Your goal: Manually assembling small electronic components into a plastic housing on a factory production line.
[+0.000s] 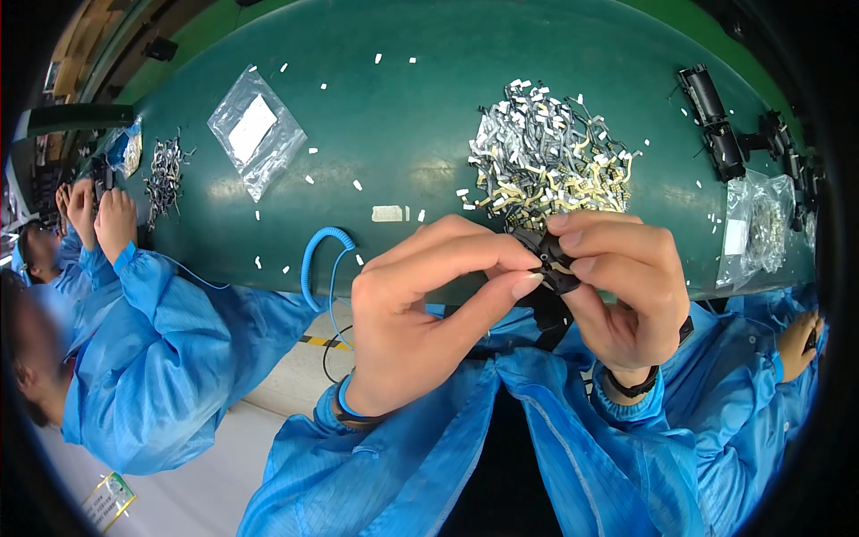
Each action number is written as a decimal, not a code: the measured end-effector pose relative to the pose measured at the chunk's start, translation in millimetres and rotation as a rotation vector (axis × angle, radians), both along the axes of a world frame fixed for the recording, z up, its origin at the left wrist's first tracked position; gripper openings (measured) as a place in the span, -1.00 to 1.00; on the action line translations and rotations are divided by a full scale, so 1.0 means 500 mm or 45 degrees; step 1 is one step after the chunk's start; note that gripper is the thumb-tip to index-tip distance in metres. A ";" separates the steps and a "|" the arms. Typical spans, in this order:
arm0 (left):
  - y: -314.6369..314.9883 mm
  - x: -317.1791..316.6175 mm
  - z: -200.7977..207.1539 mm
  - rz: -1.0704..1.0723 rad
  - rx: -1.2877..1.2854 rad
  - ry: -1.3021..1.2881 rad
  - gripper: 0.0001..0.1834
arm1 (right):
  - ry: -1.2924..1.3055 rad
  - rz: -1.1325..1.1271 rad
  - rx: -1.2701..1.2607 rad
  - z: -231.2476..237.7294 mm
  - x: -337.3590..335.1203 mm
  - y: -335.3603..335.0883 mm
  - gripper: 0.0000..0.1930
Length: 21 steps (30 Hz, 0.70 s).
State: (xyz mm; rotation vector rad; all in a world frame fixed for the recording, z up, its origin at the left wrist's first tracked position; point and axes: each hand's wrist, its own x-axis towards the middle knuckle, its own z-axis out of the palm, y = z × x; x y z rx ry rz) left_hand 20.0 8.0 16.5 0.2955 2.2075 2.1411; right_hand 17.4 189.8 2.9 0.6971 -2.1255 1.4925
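Note:
Close to the table's near edge, a small black plastic-looking part (559,281) is held up between both my hands. My left hand (412,309) pinches its left side with thumb and forefinger. On the other side, my right hand (631,273) grips it between thumb and bent fingers. Fingertips cover much of the part, so its exact kind does not show. Just beyond my hands lies a heap of short cables (546,148), black, grey and yellowish, with white ends.
A clear bag with a white label (259,130) lies at left on the green table (385,116). A blue coiled cord (313,255) hangs near its front edge. Black parts (711,116) and another bag (756,228) are at right. Co-workers in blue (170,358) sit on both sides.

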 end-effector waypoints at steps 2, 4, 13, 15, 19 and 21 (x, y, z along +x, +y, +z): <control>0.008 0.001 0.003 0.065 -0.064 0.023 -0.82 | -0.005 -0.016 -0.029 -0.005 0.001 0.000 -0.70; 0.013 0.005 0.007 0.081 -0.062 0.066 -0.81 | 0.051 -0.002 0.020 -0.007 -0.002 0.005 -0.72; -0.009 -0.021 -0.031 0.140 -0.497 0.974 -0.67 | -0.047 -0.343 0.108 0.038 0.005 0.008 -0.70; -0.019 -0.034 -0.030 0.091 -0.626 1.161 -0.67 | -0.182 -0.255 0.192 0.067 0.011 0.014 -0.72; -0.024 -0.041 -0.011 0.064 -0.703 1.269 -0.67 | -0.210 -0.163 0.275 0.072 -0.005 -0.004 -0.78; -0.024 -0.036 0.010 0.013 -0.818 1.167 -0.75 | -0.247 -0.152 0.268 0.074 -0.008 -0.012 -0.80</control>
